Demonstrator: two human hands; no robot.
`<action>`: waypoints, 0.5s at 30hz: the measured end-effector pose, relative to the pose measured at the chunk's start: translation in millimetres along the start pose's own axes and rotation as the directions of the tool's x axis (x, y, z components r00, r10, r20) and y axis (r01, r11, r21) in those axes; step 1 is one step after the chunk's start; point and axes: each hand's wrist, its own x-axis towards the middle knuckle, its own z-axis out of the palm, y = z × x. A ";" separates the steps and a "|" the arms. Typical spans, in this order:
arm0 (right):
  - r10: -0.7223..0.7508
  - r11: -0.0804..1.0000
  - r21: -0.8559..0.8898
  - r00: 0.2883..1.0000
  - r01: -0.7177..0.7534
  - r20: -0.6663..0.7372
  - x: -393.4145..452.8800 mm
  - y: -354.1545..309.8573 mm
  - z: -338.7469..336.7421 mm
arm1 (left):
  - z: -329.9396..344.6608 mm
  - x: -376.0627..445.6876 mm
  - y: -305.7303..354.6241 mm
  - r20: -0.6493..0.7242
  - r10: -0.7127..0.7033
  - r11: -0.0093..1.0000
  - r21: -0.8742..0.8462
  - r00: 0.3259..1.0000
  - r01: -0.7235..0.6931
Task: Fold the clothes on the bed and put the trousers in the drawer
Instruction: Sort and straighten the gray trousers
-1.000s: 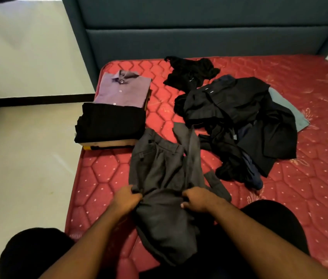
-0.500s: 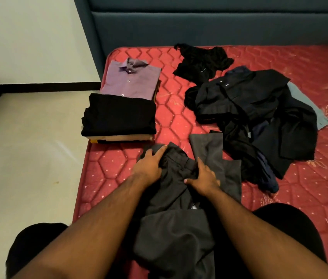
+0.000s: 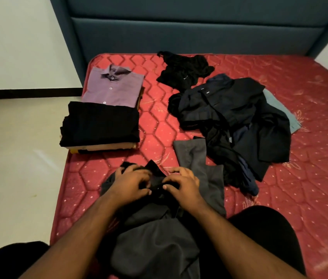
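Observation:
Grey trousers (image 3: 203, 170) lie bunched on the red mattress (image 3: 159, 125) right in front of me, with one leg stretching away towards the dark pile. My left hand (image 3: 131, 184) and my right hand (image 3: 181, 186) sit side by side on the waist end, fingers curled into the dark fabric there. The lower part of the trousers (image 3: 155, 248) hangs over the bed's near edge between my knees.
A folded stack (image 3: 100, 125) with a black garment on top and a purple shirt (image 3: 112, 87) behind it sits at the mattress's left edge. A heap of dark unfolded clothes (image 3: 233, 117) fills the middle right. Teal headboard (image 3: 189, 35) behind, pale floor (image 3: 14, 158) at left.
Both hands slid from the trousers' middle up to the waist end and drew together, bunching the fabric. The view shifted slightly closer.

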 end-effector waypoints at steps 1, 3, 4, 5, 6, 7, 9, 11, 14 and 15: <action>0.031 0.999 0.038 0.999 -0.030 -0.029 -3.5 1.0 1.9 | 1.8 -5.7 -2.4 0.008 0.032 0.999 0.019 0.999 -0.032; 0.042 0.994 0.102 0.998 -0.036 -0.055 -10.4 1.4 10.2 | 6.6 -18.8 -2.3 0.021 0.079 0.996 -0.037 0.997 -0.078; 0.052 0.988 0.147 0.996 -0.042 -0.066 -13.3 0.6 13.4 | 7.6 -26.5 0.1 0.005 0.085 0.990 -0.117 0.996 -0.084; 0.070 0.978 0.203 0.995 -0.054 -0.072 -14.9 2.6 19.8 | 10.8 -35.6 0.1 -0.030 0.063 0.978 -0.196 0.998 -0.068; 0.114 0.963 0.252 0.992 -0.095 -0.061 -16.0 3.8 22.8 | 14.6 -42.8 1.0 -0.087 0.035 0.968 -0.244 0.996 -0.055; 0.157 0.941 0.308 0.987 -0.142 -0.023 -17.3 4.0 27.3 | 18.7 -51.2 -1.6 -0.137 0.000 0.966 -0.256 0.991 -0.035; 0.228 0.886 0.392 0.969 -0.248 0.100 -20.8 4.2 32.0 | 22.3 -64.3 -4.9 -0.129 -0.003 0.951 -0.308 0.992 -0.038; 0.253 0.884 0.366 0.956 -0.291 0.148 -22.5 3.1 35.3 | 27.2 -72.1 -12.3 -0.055 0.102 0.923 -0.368 0.993 -0.116; 0.305 0.906 0.285 0.949 -0.313 0.074 -15.9 8.4 36.0 | 36.9 -78.1 -27.0 -0.152 0.146 0.911 -0.365 0.977 -0.193; 0.325 0.913 0.238 0.943 -0.333 0.072 -12.4 10.0 36.6 | 38.2 -82.4 -30.5 -0.199 0.123 0.915 -0.355 0.972 -0.189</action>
